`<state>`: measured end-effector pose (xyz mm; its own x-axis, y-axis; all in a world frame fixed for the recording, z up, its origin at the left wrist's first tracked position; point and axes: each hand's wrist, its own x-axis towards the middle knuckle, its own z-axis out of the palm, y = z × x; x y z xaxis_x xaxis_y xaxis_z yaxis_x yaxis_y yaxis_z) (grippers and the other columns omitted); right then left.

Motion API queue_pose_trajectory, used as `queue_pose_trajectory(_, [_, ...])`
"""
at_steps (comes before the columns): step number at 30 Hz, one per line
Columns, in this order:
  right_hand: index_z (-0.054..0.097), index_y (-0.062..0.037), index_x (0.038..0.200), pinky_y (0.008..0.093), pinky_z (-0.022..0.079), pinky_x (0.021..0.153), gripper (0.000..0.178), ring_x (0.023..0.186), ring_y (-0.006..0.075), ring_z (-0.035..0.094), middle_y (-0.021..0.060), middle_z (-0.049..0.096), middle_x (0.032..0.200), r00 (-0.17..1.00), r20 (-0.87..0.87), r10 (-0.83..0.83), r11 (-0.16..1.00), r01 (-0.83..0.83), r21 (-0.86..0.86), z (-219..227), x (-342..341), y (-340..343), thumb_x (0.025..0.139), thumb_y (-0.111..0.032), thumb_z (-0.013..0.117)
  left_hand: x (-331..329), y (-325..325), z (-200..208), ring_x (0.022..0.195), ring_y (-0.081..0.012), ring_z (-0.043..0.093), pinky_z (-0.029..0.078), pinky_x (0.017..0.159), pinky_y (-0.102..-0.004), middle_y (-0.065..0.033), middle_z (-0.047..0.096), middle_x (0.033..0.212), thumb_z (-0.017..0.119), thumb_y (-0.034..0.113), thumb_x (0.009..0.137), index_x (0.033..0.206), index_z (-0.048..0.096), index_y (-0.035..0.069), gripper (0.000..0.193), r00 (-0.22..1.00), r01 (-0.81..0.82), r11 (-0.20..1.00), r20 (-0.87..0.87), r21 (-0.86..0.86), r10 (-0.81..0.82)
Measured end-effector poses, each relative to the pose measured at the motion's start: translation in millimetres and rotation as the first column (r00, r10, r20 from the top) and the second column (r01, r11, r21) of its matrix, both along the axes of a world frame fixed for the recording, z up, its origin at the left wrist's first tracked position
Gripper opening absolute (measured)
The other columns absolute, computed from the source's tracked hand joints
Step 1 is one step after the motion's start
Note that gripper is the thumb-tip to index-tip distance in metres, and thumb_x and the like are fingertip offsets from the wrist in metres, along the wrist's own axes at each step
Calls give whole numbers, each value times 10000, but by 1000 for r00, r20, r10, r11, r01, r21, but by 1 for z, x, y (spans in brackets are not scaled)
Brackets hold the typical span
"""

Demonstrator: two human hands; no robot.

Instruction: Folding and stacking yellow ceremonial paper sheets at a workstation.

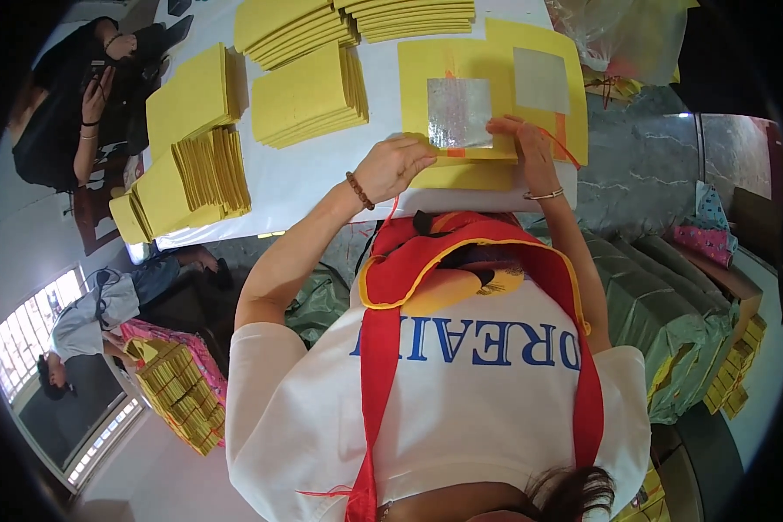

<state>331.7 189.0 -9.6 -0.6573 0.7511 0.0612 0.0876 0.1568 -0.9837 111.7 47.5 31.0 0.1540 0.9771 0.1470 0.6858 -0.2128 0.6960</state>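
Note:
On the white table in front of me lies a yellow paper sheet (pixel 415 87) with a silver square (pixel 459 113) at its middle and orange-red marks above and below. My left hand (pixel 398 167) is closed at the sheet's lower left edge, fingertips pinched, and a red string (pixel 395 207) hangs below it. Beside the silver square, my right hand (pixel 533 150) has its fingers pressed together, pointing left. A red string (pixel 564 148) runs out of it to the right. Its fingers partly cover a second yellow sheet (pixel 576 104), which carries another silver square (pixel 542 80).
Stacks of yellow paper (pixel 309 96) fill the left and far part of the table (pixel 274 187). A clear plastic bag (pixel 622 39) sits at the far right. Green-wrapped bundles (pixel 644 304) stand at my right. Two other people (pixel 56 113) are at the left, one near a yellow pile (pixel 178 396).

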Motion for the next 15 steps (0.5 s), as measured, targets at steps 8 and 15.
queue_pose_trajectory(8, [640,12,1007,307,393,928,475,975,185,570,99,650,973,1000,-11,-12,999,13,30,3,-1,-1,985,-336,317,1,2,2,652,-270,543,442,597,-354,-125,559,709,540,140,833,811,578,-3,149,992,-53,991,111,-119,67])
queue_pose_trajectory(15, [631,19,1023,302,390,927,482,970,177,570,103,647,980,997,-70,-36,989,25,-147,2,-1,-5,987,-340,311,1,2,3,525,-117,478,393,491,-275,-89,529,609,574,160,819,855,626,-14,185,961,-130,945,196,-301,195])
